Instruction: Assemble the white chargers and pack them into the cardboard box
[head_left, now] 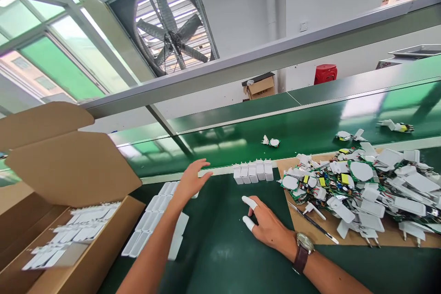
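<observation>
My left hand [193, 178] hovers above the dark green work mat with thumb and fingers apart and nothing in them. Below and left of it lie rows of white plastic casings [150, 220], partly hidden by my forearm. White finger cots cover the thumb and index finger of my right hand [270, 225], which is open and empty over the mat. Beyond my hands stands a short row of white charger bodies [252, 172] with pins on top. To the right of my right hand is a pile of circuit boards with white plastic parts [361, 193].
At the left, an open cardboard box [99, 243] holds layered white pieces. A black pen-like tool [312, 221] lies on brown cardboard [320, 234] beside the pile. Behind runs a green conveyor belt [227, 140] with a few loose board assemblies [271, 142].
</observation>
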A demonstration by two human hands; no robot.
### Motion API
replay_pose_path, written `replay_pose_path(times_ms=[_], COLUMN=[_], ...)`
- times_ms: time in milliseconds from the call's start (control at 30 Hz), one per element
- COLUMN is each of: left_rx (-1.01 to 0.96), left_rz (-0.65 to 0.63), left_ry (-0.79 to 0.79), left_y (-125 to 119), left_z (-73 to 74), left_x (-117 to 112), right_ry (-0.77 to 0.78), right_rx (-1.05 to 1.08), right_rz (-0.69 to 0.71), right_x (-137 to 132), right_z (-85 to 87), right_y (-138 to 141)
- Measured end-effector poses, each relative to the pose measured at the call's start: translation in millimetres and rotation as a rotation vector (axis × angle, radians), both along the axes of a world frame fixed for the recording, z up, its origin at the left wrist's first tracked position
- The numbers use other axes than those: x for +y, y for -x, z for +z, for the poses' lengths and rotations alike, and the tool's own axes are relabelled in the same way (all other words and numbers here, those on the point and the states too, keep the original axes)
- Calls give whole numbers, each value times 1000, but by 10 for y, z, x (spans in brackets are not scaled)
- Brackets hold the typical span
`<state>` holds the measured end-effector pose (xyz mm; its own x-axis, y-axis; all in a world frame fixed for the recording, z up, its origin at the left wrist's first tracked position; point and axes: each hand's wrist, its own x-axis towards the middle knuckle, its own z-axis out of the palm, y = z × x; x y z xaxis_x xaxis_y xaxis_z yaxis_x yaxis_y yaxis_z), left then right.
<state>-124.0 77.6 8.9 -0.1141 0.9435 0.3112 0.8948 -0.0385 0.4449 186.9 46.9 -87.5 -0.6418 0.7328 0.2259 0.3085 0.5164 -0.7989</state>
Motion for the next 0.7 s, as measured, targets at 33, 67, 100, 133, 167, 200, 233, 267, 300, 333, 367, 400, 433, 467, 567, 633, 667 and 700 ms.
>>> replay_pose_path(times_ms=[33, 67, 100, 133, 167, 200, 233, 267, 300, 333, 367, 400, 433, 467, 567, 633, 667, 700], left_rx=[38, 73, 103, 127, 146, 159, 167, 172, 172, 168, 161, 154, 151, 151, 143, 95, 54, 2], left_rz=[44, 81, 109, 128, 137, 139, 131, 110, 78, 33, -31, -118, -222, -331, -588, -641, -644, -631], left_ry=[-2, 2, 12, 25, 40, 53, 64, 73, 80, 87, 97, 109, 125, 142, 191, 233, 249, 252], left_y=[143, 267, 364, 434, 473, 484, 466, 423, 355, 264, 154, 29, -103, -236, -551, -648, -665, -668], left_z=[55, 86, 91, 75, 42, -2, -48, -90, -125, -148, -160, -159, -148, -126, 8, 154, 239, 324], left_x=[-61, -127, -195, -261, -321, -372, -414, -447, -472, -492, -509, -526, -542, -557, -560, -493, -430, -346], right_ry=[-12, -23, -30, -34, -36, -35, -31, -26, -21, -17, -15, -19, -30, -47, -95, -94, -87, -79], right_rx=[-1, -3, -5, -5, -3, 1, 4, 7, 8, 8, 7, 8, 13, 23, 74, 99, 106, 108], right_rz=[-1, -2, -3, -5, -3, -1, 0, -2, -6, -13, -21, -31, -39, -46, -41, -32, -31, -28], right_x=[-1, -2, -3, -3, -3, -2, 0, 3, 6, 8, 10, 12, 13, 14, 11, 6, 2, -1], right_z=[-13, -25, -35, -41, -44, -44, -42, -40, -39, -38, -39, -41, -42, -44, -41, -37, -35, -33], right_y=[2, 5, 8, 10, 12, 15, 17, 20, 24, 27, 30, 32, 32, 31, 21, 16, 15, 17])
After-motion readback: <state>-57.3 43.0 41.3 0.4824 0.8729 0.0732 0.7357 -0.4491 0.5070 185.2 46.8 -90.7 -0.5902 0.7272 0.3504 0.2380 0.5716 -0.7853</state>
